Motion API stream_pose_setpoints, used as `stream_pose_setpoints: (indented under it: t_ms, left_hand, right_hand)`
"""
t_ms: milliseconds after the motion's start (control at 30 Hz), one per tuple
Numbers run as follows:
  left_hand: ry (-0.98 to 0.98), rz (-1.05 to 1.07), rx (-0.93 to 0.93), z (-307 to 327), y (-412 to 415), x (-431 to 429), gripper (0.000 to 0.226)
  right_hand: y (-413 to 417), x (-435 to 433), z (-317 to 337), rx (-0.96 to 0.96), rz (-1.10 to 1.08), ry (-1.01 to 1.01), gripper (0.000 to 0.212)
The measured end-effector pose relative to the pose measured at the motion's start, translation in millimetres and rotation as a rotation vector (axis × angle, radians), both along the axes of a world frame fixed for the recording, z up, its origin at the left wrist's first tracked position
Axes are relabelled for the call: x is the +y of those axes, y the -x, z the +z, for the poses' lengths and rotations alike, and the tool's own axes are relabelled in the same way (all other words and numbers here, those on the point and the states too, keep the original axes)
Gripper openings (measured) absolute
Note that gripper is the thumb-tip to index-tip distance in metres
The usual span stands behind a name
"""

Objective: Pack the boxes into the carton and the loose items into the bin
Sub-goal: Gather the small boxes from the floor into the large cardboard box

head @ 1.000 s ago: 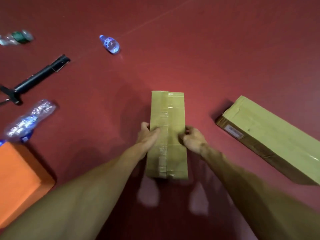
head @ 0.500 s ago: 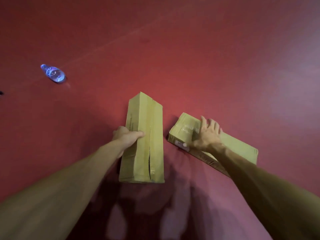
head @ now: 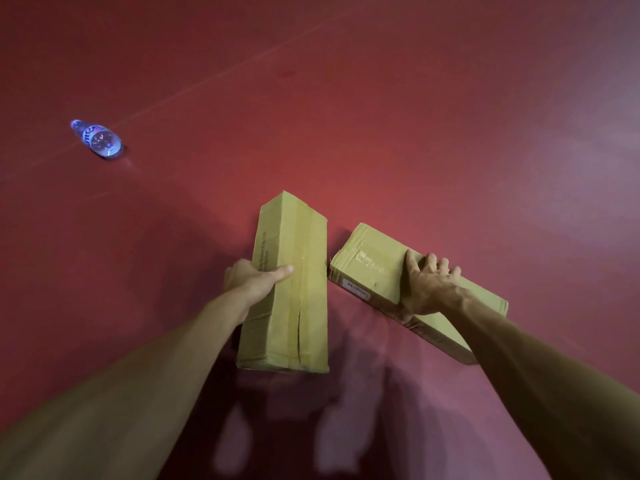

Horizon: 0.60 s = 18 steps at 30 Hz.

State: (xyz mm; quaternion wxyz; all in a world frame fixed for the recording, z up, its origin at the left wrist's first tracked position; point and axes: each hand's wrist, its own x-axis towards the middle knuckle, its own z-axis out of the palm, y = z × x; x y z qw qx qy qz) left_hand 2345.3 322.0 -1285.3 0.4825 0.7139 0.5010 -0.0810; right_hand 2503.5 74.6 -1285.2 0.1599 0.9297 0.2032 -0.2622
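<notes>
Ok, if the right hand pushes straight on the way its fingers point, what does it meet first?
Only bare red floor, as far as shows: the right hand grips the angled cardboard box, fingers over its far edge; depth is uncertain.

Layout, as I view it: long box (head: 291, 282) at centre; second box (head: 377, 268) just beside it on the right, angled away; bottle (head: 98, 138) on the floor (head: 450, 133), well apart, behind and far left.

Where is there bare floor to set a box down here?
Widest: the red floor beyond both boxes, right of the plastic bottle. Also free: between the bottle and the left box, gripped by the left hand. Crowded: where that box and the right box, gripped by the right hand, come almost together.
</notes>
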Motion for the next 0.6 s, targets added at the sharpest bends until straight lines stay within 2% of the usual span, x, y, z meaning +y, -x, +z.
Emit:
stream_pose_setpoints:
  t_ms: [100, 200, 267, 400, 600]
  left_hand:
    - [0.014, 0.054, -0.036, 10.6, 16.9, -8.0, 0.084]
    - [0.044, 0.126, -0.047, 37.0, 44.9, -0.4, 0.055]
    - [0.074, 0.170, -0.031, 74.8, 64.1, 13.0, 0.046]
    - [0.021, 0.205, -0.044, 196.2, 98.4, 35.7, 0.040]
    - [-0.075, 0.233, -0.101, 421.8, 152.9, 59.4, 0.065]
  right_hand:
    - [14.7, 0.5, 4.5, 0.007, -0.080, -0.037, 0.136]
    - [43.6, 9.0, 28.9, 0.056, -0.320, -0.183, 0.125]
    - [65.5, 19.9, 61.0, 0.060, -0.472, -0.309, 0.121]
    - [104.4, 52.3, 176.5, 0.135, -0.666, -0.592, 0.117]
    - [181.1, 96.6, 410.6, 0.198, -0.744, -0.811, 0.122]
